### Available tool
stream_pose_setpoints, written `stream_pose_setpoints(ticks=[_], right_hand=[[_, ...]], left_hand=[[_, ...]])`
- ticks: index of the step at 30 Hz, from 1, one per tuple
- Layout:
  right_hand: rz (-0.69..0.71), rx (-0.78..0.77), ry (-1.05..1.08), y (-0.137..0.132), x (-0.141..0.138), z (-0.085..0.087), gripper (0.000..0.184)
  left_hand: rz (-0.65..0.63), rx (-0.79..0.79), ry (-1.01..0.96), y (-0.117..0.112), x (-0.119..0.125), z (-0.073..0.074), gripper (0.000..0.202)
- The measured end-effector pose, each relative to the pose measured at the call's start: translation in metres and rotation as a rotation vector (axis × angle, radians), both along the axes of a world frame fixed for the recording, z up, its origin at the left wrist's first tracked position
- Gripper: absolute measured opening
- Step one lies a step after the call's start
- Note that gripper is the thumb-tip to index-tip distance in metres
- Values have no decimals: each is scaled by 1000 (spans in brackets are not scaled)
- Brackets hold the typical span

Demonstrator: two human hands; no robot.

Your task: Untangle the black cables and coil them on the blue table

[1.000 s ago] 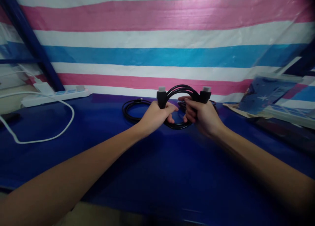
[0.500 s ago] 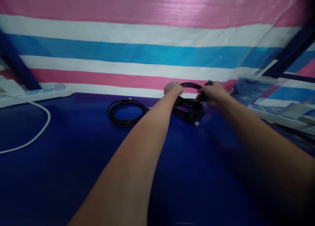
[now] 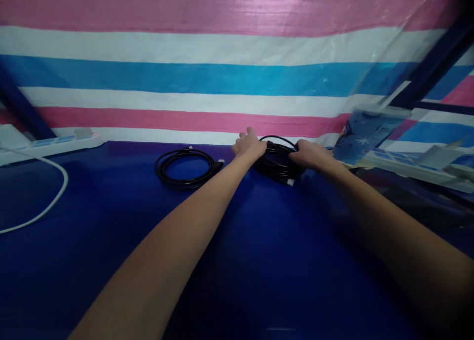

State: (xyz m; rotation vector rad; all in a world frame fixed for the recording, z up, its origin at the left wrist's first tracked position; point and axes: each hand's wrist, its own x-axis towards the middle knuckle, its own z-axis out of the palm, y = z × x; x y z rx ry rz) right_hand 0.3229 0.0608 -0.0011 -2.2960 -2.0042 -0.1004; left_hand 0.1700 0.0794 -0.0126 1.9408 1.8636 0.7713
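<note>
A stack of coiled black cable (image 3: 278,171) lies on the blue tabletop (image 3: 244,241), with a pale metal plug at its front. At the stack's left edge is my left hand (image 3: 250,146), its fingers spread and its thumb side by the cable. On the opposite edge, my right hand (image 3: 313,154) is closed on the upper coil; its fingertips are partly hidden. One thin loop of cable arches up behind the stack. To the left, a second coiled black cable (image 3: 181,184) rests flat, showing light plug ends.
White power strips stand at the far left (image 3: 66,143) and the right (image 3: 418,172). A white cord (image 3: 55,201) curves over the left side. A blue printed packet (image 3: 359,137) leans beside the right strip. Striped sheeting (image 3: 207,78) hangs behind the table.
The upper coil has been lowered onto the other cable. My left hand has loosened and spread its fingers; my right hand has moved down with the coil.
</note>
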Motion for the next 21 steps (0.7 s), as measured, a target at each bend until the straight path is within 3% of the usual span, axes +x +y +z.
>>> stream_pose_setpoints(ticks=[3,6,9,13,18,21], right_hand=[[-21,28,-13,-5,3,2,42],[12,67,10,-6,5,4,46],[30,155,41,-5,10,4,50],[11,130,-29,-6,16,1,38],[61,47,-34,-3,20,1,33],[47,109,32,-2,22,3,35]], left_hand=[[-1,32,-95,-19,5,-2,68],[-83,30,-28,-24,12,-2,68],[-201,7,128,-13,15,0,57],[-344,-92,256,7,13,3,47],[-305,0,331,12,19,3,42],[-280,98,315,6,24,3,37]])
